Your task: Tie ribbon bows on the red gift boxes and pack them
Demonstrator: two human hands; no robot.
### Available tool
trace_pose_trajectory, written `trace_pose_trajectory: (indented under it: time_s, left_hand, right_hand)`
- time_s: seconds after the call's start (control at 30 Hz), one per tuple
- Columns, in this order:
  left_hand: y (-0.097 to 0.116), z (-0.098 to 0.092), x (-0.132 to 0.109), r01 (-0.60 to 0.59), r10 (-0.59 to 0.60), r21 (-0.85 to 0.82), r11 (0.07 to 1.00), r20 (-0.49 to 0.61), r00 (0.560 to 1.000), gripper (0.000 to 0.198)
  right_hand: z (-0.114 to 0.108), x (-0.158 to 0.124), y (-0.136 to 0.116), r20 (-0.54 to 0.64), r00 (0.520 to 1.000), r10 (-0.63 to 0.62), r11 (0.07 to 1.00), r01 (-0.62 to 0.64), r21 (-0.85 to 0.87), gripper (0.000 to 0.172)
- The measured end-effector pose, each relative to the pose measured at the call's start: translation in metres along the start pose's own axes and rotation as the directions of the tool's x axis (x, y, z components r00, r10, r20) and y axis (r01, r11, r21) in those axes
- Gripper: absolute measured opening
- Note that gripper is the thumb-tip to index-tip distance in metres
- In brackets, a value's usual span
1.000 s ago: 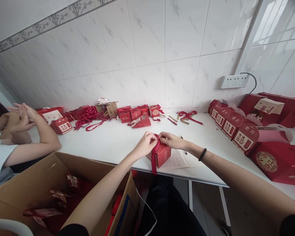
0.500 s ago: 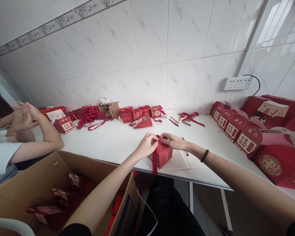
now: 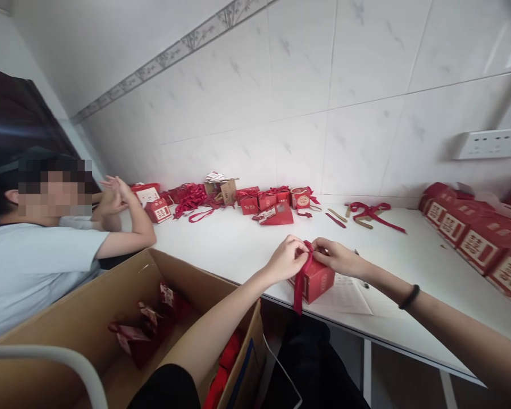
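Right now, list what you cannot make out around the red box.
Head view, ribbon knot on the red box: covered by the left hand and right hand.
Head view, writing on the paper sheet: too small.
Head view, row of boxes at right: blurred, cut off by the edge.

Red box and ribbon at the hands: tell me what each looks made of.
Red box: likely printed card, matte, with crisp folded edges. Ribbon: seems soft fabric; its tail hangs limp over the table edge.
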State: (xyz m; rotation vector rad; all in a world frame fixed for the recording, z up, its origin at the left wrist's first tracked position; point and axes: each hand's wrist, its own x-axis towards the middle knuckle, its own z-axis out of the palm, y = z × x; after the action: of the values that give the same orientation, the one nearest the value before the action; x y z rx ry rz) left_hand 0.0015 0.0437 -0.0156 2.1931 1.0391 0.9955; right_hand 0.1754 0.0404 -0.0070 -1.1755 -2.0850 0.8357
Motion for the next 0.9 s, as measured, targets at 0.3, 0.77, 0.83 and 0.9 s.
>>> trace_pose_trajectory:
  time_s: [0.3, 0.77, 0.83, 0.9]
  left_hand:
    - [0.005, 0.004, -0.003, 0.054, -0.052, 0.052, 0.997, -0.039, 0.998, 0.005]
    - [0.007, 0.005, -0.002, 0.103, -0.102, 0.009, 0.995, -0.045, 0.994, 0.004]
    - [0.005, 0.004, -0.001, 0.088, -0.088, -0.014, 0.996, -0.044, 0.995, 0.004]
    - [0.004, 0.003, -0.001, 0.083, -0.085, -0.036, 0.996, -0.041, 0.996, 0.002]
  right_hand:
    - [0.006, -0.001, 0.007, 0.039, 0.997, 0.059, 0.988, -0.064, 0.141, 0.036]
    - [0.003, 0.0, 0.016, 0.027, 0.999, 0.032, 0.99, -0.036, 0.139, 0.032]
    - [0.003, -0.001, 0.011, 0.018, 0.999, 0.036, 0.991, -0.038, 0.126, 0.033]
    - [0.004, -0.002, 0.007, -0.007, 0.999, 0.037, 0.991, -0.036, 0.125, 0.034]
